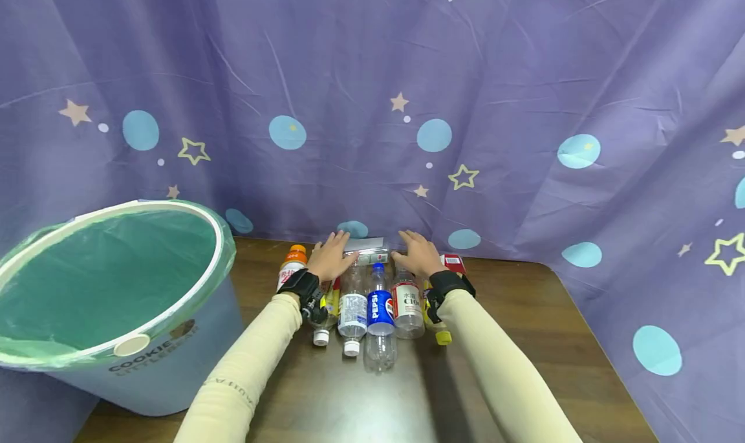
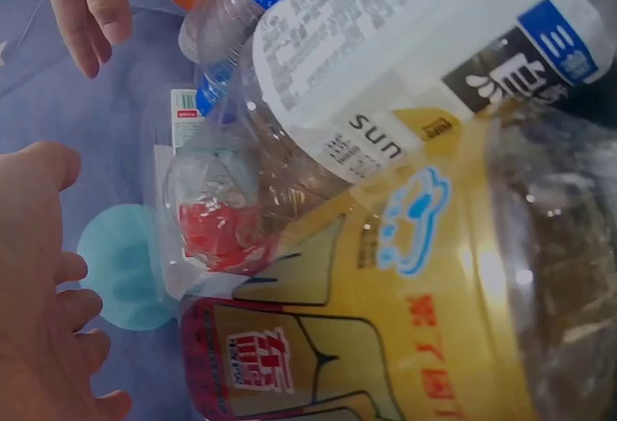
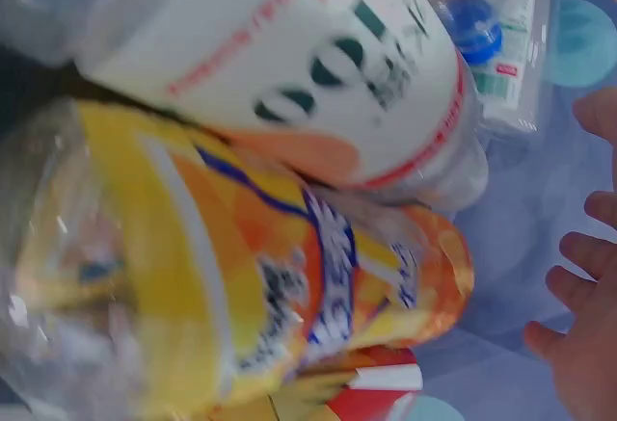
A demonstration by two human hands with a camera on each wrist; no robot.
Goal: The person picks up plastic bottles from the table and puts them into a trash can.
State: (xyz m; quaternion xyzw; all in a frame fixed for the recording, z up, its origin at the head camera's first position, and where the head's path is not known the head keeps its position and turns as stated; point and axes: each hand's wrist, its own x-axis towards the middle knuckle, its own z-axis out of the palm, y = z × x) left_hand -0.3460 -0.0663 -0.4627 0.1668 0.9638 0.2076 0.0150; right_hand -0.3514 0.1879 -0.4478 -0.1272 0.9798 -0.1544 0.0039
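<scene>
Head view, row: Pepsi (image 1: 381,310), Sun bottle (image 1: 352,313) and C100 (image 1: 409,304) lie side by side on the table (image 1: 524,326), between the forearms; the bin (image 1: 200,356) stands at the person's left
Left hand (image 1: 327,259): fingers extended, thumb apart, gripping nothing, at the row's far end beside the clear box (image 1: 368,251)
Right hand (image 1: 420,257): likewise spread, on the box's other side; contact with C100 cannot be told here
Reach: both palms probably do best working evenly, so the row stays together
Left wrist view, gold bottle (image 2: 328,315): nearest the camera, beside Sun bottle, a gap between it and the left hand's fingers
Plastic: thin and likely to roll, so low fingers and gentle pressure seem wiser than a fast sweep
Right wrist view, yellow bottle (image 3: 241,276): beside C100, the right hand's loose fingers apart from both
Outer bottles: likeliest to slip away, so each palm should cover its own side
</scene>
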